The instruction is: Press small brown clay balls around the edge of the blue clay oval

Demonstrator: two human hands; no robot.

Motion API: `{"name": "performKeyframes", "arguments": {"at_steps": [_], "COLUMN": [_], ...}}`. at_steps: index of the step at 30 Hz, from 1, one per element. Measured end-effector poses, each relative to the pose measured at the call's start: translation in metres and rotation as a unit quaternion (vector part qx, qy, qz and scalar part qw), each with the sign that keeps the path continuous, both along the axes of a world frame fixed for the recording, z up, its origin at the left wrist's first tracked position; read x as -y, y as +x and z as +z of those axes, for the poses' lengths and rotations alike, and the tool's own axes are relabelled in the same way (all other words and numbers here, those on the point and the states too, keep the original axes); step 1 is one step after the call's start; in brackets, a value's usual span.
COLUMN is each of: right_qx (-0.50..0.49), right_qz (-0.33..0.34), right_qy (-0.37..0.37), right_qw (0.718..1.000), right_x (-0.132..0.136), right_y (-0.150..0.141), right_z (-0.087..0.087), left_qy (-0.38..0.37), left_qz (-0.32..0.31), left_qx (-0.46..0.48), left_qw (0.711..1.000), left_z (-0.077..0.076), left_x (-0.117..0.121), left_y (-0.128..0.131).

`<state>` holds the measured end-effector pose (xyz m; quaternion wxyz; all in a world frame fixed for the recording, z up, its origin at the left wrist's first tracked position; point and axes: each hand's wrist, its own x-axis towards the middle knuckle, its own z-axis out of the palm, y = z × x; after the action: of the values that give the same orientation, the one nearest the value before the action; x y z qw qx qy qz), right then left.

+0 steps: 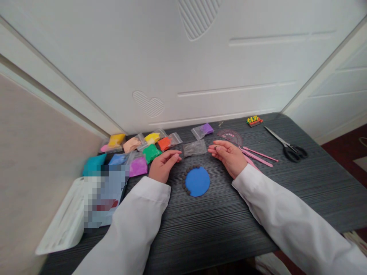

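Observation:
A flat blue clay disc (198, 181) lies on the dark table, with a row of small dark clay balls (184, 179) along its left and upper edge. My right hand (228, 156) is raised to the right of the disc, its thumb and fingers closed on a small dark piece of clay (216, 148). On the other side, my left hand (164, 165) hovers with fingers loosely stretched to the right, and nothing shows in it. Between the hands, behind the disc, is a clear bag with dark grey content (195, 148).
Bags of coloured clay (151, 152) cluster at the back left, near a white tray (61, 221) and a partly blurred packet (107, 202). A purple bag (207, 128), protractor (230, 135), pink tools (258, 156), black-handled scissors (289, 149) and small yellow-red pieces (254, 121) lie toward the back and right.

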<state>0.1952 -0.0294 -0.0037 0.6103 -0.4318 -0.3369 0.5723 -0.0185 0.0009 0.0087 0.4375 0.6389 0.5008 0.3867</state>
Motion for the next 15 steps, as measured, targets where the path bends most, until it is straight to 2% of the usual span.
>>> {"name": "performKeyframes", "arguments": {"at_steps": [6, 12, 14, 15], "right_qx": [0.085, 0.171, 0.303, 0.386], "right_qz": [-0.013, 0.006, 0.030, 0.046], "right_qy": [0.018, 0.034, 0.063, 0.084], "right_qw": [0.996, 0.985, 0.951, 0.918], "right_x": [0.0006, 0.0030, 0.0065, 0.0085], "right_y": [0.0022, 0.0060, 0.0085, 0.0098], "right_z": [-0.0007, 0.0034, 0.0070, 0.0086], "left_qy": [-0.005, 0.006, 0.050, 0.084], "left_qz": [0.019, 0.008, -0.004, -0.018], "left_qx": [0.009, -0.019, -0.061, -0.088], "left_qw": [1.000, 1.000, 0.997, 0.992], "left_z": [0.0055, 0.0006, -0.0022, -0.0035], "left_x": [0.0019, 0.0011, -0.0023, -0.0050], "left_y": [0.0047, 0.0014, 0.0015, 0.0025]}}
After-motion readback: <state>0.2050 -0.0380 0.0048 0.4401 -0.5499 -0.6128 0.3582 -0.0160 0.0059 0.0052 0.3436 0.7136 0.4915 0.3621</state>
